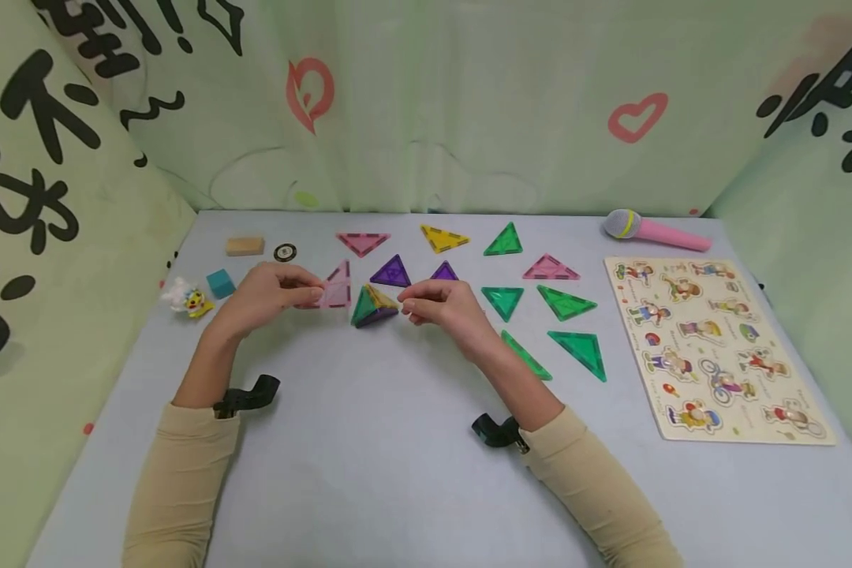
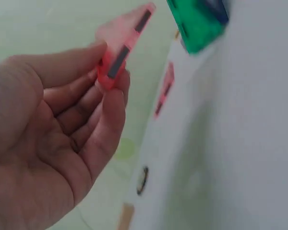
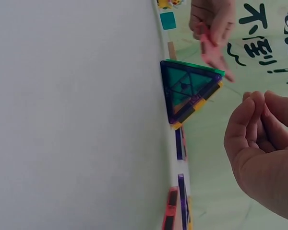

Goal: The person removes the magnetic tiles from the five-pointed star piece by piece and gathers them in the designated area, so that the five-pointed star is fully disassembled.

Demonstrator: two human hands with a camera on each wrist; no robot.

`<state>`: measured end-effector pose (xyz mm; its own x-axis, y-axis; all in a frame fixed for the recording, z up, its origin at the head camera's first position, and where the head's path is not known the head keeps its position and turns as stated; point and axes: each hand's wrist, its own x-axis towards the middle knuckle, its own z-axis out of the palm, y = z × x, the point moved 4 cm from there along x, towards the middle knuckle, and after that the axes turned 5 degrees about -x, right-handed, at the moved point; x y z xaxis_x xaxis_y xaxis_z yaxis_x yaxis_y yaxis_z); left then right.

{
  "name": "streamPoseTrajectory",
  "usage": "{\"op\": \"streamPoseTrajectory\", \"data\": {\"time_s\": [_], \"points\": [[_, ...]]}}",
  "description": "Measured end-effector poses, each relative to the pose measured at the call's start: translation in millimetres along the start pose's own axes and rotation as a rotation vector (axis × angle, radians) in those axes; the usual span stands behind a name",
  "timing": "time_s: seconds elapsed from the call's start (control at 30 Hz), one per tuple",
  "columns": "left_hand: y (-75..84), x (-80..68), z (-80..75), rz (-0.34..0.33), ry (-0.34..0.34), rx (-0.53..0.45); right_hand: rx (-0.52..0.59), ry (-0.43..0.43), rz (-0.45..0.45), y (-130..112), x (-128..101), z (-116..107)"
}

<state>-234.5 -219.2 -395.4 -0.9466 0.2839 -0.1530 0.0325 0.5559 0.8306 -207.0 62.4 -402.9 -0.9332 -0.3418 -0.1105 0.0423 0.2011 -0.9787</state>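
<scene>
Your left hand (image 1: 270, 290) pinches the pink triangle tile (image 1: 335, 287) upright by its edge, just left of the small tile pyramid (image 1: 373, 306) near the desk's middle, presumably ready to join, while your right hand (image 1: 442, 308) hovers loosely curled, holding nothing.

Looks like a staged play/toy tabletop setup, not a lived-in room. Pale grey-blue surface (image 1: 369, 473) boxed in on three sides by a light green printed fabric backdrop (image 1: 468, 102) with black characters and pink hearts. Contents are all kids' toys: translucent plastic magnetic triangle tiles (image 1: 566, 304), a wooden peg puzzle board with cartoon figures (image 1: 717, 347), a pink toy microphone (image 1: 655, 229), a small wooden block (image 1: 244, 245), a teal cube (image 1: 220, 283), a small clown figurine (image 1: 184, 297).
</scene>
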Motion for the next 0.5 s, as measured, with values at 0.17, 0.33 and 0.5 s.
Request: {"op": "streamPoseTrajectory", "data": {"time_s": [0.17, 0.33, 0.5], "points": [[-28.7, 1.9, -12.9, -0.110, 0.075, 0.094, -0.028, -0.028, -0.009, 1.3, 2.3, 4.9], [-43.9, 6.6, -14.4, -0.136, 0.160, 0.207, -0.063, -0.026, -0.009, -2.1, 3.9, 8.4], [-38.8, 6.7, -11.8, -0.117, 0.230, 0.255, -0.125, -0.023, 0.002, -2.6, 8.3, 12.5]]}}
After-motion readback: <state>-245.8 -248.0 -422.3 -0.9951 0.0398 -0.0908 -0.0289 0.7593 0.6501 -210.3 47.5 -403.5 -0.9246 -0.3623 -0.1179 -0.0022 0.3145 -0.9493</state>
